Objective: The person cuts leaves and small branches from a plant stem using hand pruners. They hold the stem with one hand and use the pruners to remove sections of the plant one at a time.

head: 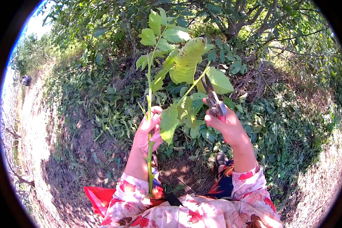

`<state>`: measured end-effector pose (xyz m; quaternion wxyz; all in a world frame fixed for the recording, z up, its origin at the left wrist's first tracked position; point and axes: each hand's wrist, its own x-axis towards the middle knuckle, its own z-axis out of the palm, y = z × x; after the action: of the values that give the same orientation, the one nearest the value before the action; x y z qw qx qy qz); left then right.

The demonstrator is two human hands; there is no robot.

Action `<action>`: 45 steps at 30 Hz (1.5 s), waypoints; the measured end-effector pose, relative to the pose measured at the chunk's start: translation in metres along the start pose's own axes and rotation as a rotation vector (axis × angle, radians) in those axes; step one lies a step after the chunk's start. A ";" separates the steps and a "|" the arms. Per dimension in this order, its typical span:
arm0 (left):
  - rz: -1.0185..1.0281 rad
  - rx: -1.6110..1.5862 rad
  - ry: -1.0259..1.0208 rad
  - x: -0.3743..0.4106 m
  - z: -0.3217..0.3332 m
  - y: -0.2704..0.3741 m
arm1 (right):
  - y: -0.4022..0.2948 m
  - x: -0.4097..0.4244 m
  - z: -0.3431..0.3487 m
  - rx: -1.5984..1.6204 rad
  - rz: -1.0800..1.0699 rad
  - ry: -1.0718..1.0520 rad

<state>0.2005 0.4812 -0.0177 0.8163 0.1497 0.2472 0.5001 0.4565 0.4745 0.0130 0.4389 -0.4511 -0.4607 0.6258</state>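
My left hand (152,131) grips a green leafy shoot (150,97), held nearly upright. Its lower stem runs down past my wrist, and leaves crowd its upper end. A short stub (142,110) juts from the stem just above my fingers. My right hand (229,126) is closed around pruning shears (213,99) with red handles, mostly hidden in my palm; the blades point up and away from me. Between my hands hangs a leaf stalk (192,87) with broad leaflets, some dark-spotted, its thin end close to the blades. Whether it joins the shoot cannot be made out.
Cut leaves (114,105) and greenery cover the ground ahead. A branching tree (235,27) stands beyond, its foliage overhanging the top. Dry, sunlit ground (35,122) runs along the left. By my left sleeve lies something red and sheet-like (99,198). My shoe (221,159) rests on soil.
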 end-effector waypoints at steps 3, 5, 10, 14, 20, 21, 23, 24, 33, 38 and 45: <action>0.000 -0.051 0.020 -0.003 0.007 0.003 | 0.001 -0.003 0.000 0.048 0.009 -0.045; 0.022 -0.065 0.022 -0.004 0.011 0.004 | 0.002 -0.003 0.000 -0.001 0.008 -0.064; 0.006 -0.068 0.030 -0.003 0.012 0.004 | 0.003 -0.001 0.002 -0.178 0.016 -0.066; -0.021 -0.013 0.037 -0.004 0.012 0.003 | 0.005 -0.001 0.008 -0.104 0.000 -0.036; -0.017 0.036 0.089 -0.004 0.019 0.000 | 0.000 -0.003 0.010 -0.216 -0.046 -0.021; -0.021 0.022 0.077 -0.003 0.015 -0.001 | -0.002 -0.003 0.011 -0.219 -0.043 -0.015; -0.025 0.010 0.068 -0.003 0.013 -0.001 | -0.005 -0.004 0.014 -0.224 -0.037 -0.001; -0.025 0.012 0.071 -0.003 0.014 -0.001 | -0.004 -0.004 0.014 -0.230 -0.028 0.005; -0.022 0.026 0.047 -0.002 0.012 -0.002 | -0.001 -0.005 0.017 -0.148 -0.060 0.024; -0.033 0.030 0.054 -0.001 0.011 -0.002 | -0.005 -0.007 0.018 -0.299 -0.065 0.088; -0.036 -0.022 -0.006 -0.001 0.004 -0.002 | 0.002 0.002 0.008 -0.139 -0.054 0.368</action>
<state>0.2041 0.4788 -0.0148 0.8274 0.1379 0.2420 0.4877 0.4475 0.4748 0.0120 0.4999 -0.5746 -0.4267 0.4876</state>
